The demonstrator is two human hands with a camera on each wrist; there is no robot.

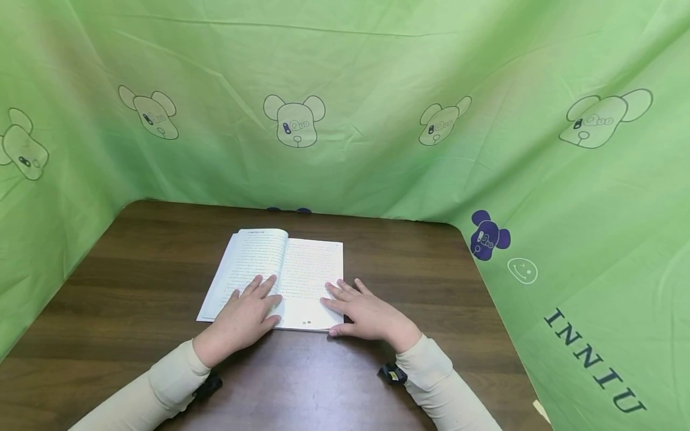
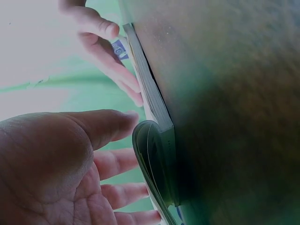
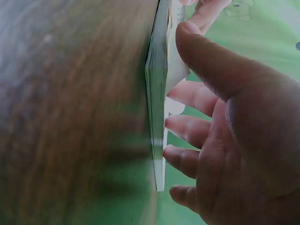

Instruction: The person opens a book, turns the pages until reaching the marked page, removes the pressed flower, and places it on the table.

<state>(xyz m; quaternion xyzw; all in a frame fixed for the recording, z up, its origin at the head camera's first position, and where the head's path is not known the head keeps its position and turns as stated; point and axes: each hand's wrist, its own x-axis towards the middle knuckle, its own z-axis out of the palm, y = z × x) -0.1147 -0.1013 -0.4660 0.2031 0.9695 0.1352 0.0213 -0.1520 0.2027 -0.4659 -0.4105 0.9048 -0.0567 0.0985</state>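
An open book [image 1: 309, 263] with printed text lies on the wooden table, its left pages bulging up near the spine. My left hand [image 1: 242, 317] rests with spread fingers on the lower part of the left page, the thumb by the bottom edge near the fold. At the lower right corner, my right hand [image 1: 372, 314] touches the right page with its fingertips, fingers fairly straight. In the left wrist view, the curved pages [image 2: 152, 164] rise beside the left fingers. The right wrist view shows the book's page edges [image 3: 157, 93] next to the right fingers.
The brown table [image 1: 420, 275] extends around the book. Green fabric [image 1: 366, 66] printed with bear heads hangs behind and at both sides. A black strap device [image 1: 392, 374] sits at the right wrist, and a small pale object [image 1: 541, 410] lies at the table's right edge.
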